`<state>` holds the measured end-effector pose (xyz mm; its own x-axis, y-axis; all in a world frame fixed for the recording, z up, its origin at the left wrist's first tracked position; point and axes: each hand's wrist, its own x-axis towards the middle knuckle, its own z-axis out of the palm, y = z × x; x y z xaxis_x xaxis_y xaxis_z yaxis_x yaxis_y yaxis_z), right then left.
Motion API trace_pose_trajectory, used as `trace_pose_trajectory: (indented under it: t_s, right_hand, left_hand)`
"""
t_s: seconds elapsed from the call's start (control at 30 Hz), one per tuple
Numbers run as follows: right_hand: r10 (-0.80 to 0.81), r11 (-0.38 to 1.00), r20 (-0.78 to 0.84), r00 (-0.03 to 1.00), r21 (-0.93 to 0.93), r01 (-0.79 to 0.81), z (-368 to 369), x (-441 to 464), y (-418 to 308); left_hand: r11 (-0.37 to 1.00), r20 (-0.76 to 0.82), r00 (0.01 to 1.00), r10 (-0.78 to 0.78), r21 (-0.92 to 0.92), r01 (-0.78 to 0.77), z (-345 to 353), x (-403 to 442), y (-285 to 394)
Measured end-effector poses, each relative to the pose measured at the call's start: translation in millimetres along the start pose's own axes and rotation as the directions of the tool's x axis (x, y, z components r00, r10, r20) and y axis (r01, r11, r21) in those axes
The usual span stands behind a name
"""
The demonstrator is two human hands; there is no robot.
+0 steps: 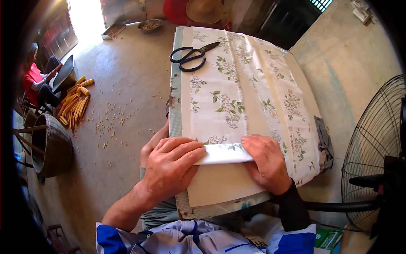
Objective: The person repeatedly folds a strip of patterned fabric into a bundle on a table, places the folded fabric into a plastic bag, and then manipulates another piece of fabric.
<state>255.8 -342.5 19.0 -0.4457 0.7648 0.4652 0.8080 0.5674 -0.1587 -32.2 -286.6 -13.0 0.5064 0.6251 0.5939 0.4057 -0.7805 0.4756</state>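
A long strip of white fabric (pixel 215 114) with printed flowers and green leaves lies along the table (pixel 182 205). Its near end is turned over into a flat fold or roll (pixel 224 157). My left hand (pixel 173 163) grips the left end of this fold, fingers curled over the top. At the right end, my right hand (pixel 267 161) holds it the same way, with the thumb low. Beige board or paper (pixel 224 184) shows beneath. Black-handled scissors (pixel 192 58) rest on the far left of the fabric, away from both hands.
More flowered fabric (pixel 292 110) covers the table's right side. A large fan (pixel 372 156) stands close on the right. On the left, a seated person (pixel 36 82) is beside corn cobs (pixel 75 103) and a basket (pixel 53 146). Loose kernels (pixel 112 122) dot the floor.
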Motion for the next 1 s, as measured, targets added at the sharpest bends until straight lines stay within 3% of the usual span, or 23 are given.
trace_pose_trajectory:
  t_s: [0.4,0.6,0.7,0.9,1.0]
  right_hand:
    - [0.014,0.990,-0.017,1.000,0.141,-0.012,-3,-7,2]
    - [0.203,0.947,0.005,0.979,0.254,-0.197,-9,-12,-17]
    - [0.292,0.932,-0.061,0.954,0.242,-0.270,1,-14,-20]
    - [0.478,0.843,-0.029,0.878,0.297,-0.449,6,-10,-27]
    - [0.528,0.817,-0.024,0.849,0.287,-0.500,8,-8,-30]
  left_hand:
    - [0.999,0.004,1.000,-0.006,-0.046,0.006,-6,-10,-1]
    - [0.997,-0.026,0.999,-0.045,-0.064,0.043,-6,-17,5]
    - [0.997,-0.060,0.995,-0.076,0.004,0.077,-2,-18,2]
    - [0.969,-0.144,0.960,-0.241,0.023,0.247,8,-15,9]
    - [0.979,-0.125,0.972,-0.199,0.017,0.202,6,-13,6]
